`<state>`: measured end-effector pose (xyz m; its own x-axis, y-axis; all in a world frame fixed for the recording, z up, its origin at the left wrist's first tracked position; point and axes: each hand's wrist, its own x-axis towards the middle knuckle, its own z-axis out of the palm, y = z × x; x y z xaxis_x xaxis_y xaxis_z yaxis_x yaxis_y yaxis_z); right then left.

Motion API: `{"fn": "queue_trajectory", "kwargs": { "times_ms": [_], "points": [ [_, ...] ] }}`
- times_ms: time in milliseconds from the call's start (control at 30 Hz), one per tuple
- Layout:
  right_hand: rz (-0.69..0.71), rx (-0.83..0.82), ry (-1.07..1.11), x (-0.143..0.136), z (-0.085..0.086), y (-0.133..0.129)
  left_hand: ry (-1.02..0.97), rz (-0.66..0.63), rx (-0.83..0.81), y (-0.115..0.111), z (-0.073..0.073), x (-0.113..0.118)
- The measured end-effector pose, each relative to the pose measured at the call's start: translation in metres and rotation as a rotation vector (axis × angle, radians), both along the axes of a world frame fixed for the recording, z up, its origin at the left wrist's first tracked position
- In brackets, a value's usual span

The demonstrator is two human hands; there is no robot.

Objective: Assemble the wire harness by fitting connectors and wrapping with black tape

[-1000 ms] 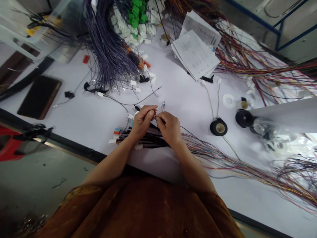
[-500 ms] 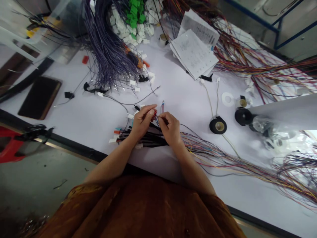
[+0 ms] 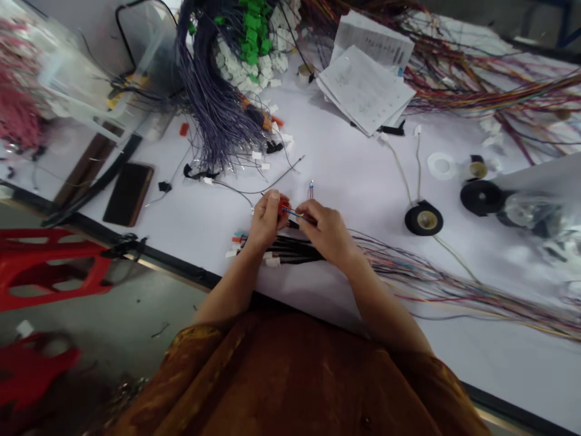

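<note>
Between the thumb and fingers of my left hand [image 3: 267, 219] is a small red connector [image 3: 284, 209], partly covered by the fingers. My right hand [image 3: 327, 229] pinches thin wires [image 3: 295, 214], a blue one among them, that run to the connector's right side. Whether the wire ends sit inside it, I cannot tell. Just above the right hand, a thin wire pair with a blue-and-silver tip [image 3: 311, 184] sticks up. Under both hands lies a wire harness [image 3: 297, 249] with black sleeving, white connectors at its left end and loose coloured wires to the right.
Purple wires [image 3: 213, 115] and a pile of white and green connectors [image 3: 252, 36] lie at the back. Papers [image 3: 365, 91] are behind on the right, a black tape roll [image 3: 423, 218] to the right. A phone [image 3: 128, 194] rests left; red stools [image 3: 49, 266] stand beyond the table edge.
The camera view has shifted, so the table's contents appear further right. My left hand has turned, showing more of the red connector, and a blue wire now shows between the hands.
</note>
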<state>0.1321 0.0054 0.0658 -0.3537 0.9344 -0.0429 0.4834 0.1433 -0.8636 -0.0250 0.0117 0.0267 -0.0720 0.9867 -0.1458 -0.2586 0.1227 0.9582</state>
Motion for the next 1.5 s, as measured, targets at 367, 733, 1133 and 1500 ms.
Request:
{"fn": "queue_trajectory", "kwargs": {
  "times_ms": [367, 733, 1133, 1500],
  "points": [
    [0.023, -0.043, 0.234, 0.001, -0.002, 0.003, -0.049, -0.116, -0.132, 0.001, 0.012, -0.003],
    [0.050, 0.074, 0.165, -0.001, -0.022, -0.018, 0.156, -0.050, 0.075, -0.022, 0.024, -0.035],
    [-0.037, 0.142, -0.018, -0.010, 0.003, -0.033, -0.144, -0.156, -0.130, -0.036, 0.017, -0.043],
    [0.085, 0.171, -0.094, -0.045, -0.001, -0.030, 0.335, -0.061, 0.194, -0.044, 0.034, -0.058]
  ]
}}
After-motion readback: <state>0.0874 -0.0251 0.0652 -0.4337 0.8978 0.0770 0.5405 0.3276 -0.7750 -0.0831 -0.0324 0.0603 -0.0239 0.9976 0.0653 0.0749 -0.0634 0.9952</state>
